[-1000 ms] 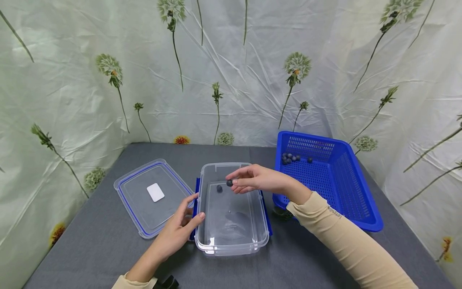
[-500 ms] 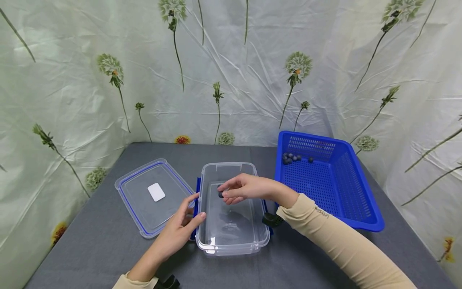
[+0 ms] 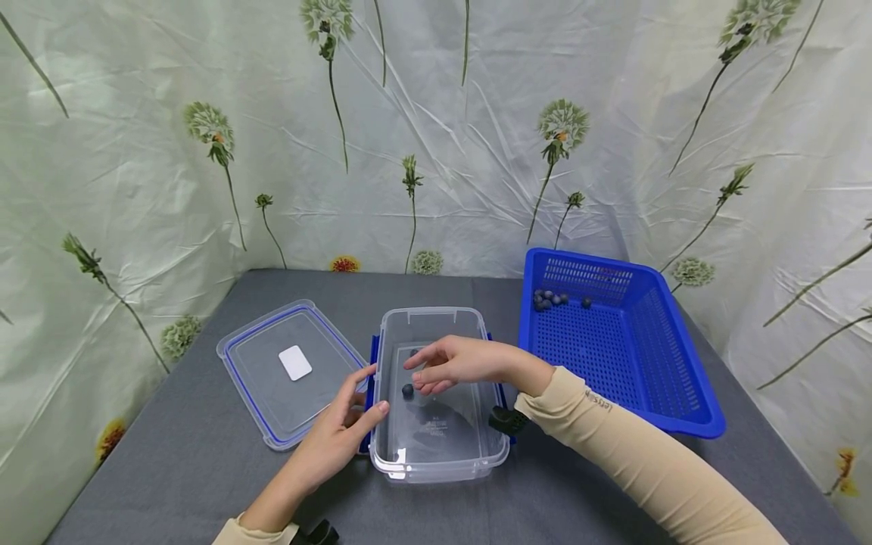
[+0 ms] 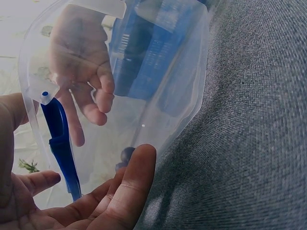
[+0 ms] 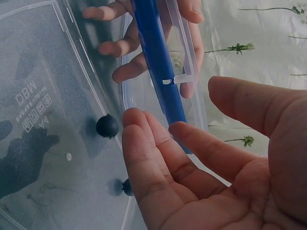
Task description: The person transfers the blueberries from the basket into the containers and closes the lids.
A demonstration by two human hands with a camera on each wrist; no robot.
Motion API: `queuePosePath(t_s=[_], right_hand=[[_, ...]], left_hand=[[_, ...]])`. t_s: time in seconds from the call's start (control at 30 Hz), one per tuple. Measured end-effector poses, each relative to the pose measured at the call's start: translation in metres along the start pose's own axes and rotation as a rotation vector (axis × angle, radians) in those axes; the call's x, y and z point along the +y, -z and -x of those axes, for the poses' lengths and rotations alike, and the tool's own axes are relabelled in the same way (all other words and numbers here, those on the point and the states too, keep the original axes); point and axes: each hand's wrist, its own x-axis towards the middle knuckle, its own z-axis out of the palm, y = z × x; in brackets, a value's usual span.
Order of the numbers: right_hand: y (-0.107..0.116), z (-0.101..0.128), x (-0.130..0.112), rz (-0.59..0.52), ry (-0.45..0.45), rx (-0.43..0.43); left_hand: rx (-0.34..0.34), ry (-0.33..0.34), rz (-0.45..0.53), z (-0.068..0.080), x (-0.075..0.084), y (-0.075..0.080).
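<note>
Two hands: bare, cream sleeves; both at the tub.
L hand (image 3: 330, 443): at tub's L side by a blue latch (image 5: 158, 62), thumb & index tips at the rim; fingers loosely spread, not clamped on anything. Prob. keeps the tub from sliding.
R hand (image 3: 470, 359): over the tub; fingers relaxed, thumb apart from the rest, nothing held. Hangs low, I'd guess so a berry needn't drop far.
Clear tub (image 3: 439, 468): mouth up on the grey desk (image 3: 170, 469), midway betw. lid & basket, prob. so both hands reach it easily. Contents: 2 dark berries, blueberries by the look, on its floor: near berry (image 3: 407, 390) just beside R fingertips, far berry (image 5: 127, 188) partly hidden by R hand.
Lid (image 3: 259, 386): flat on desk, L of tub, blue seal & white label (image 3: 295, 362) showing; prob. set aside to leave the mouth free. Can't tell if it touches the tub.
Blue basket (image 3: 708, 416): R of tub, prob. for easy R reach. Contents: berry cluster (image 3: 556, 299) in far L corner, too bunched to count, + lone berry (image 3: 586, 303) nearby.
Backdrop (image 3: 436, 113): creased pale cloth w/ dandelion print, behind desk.
</note>
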Motion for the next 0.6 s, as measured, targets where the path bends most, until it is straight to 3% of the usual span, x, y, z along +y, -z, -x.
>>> queuePosePath(t_s=[0.27,0.6], right_hand=[[0.005,0.005,-0.001,-0.036,0.000,0.013],[0.025,0.022,-0.001,-0.061,-0.001,0.088]], left_hand=[[-0.016,0.001,0.015,0.001,0.000,0.002],[0.003,0.013,0.033,0.001,0.000,0.000]])
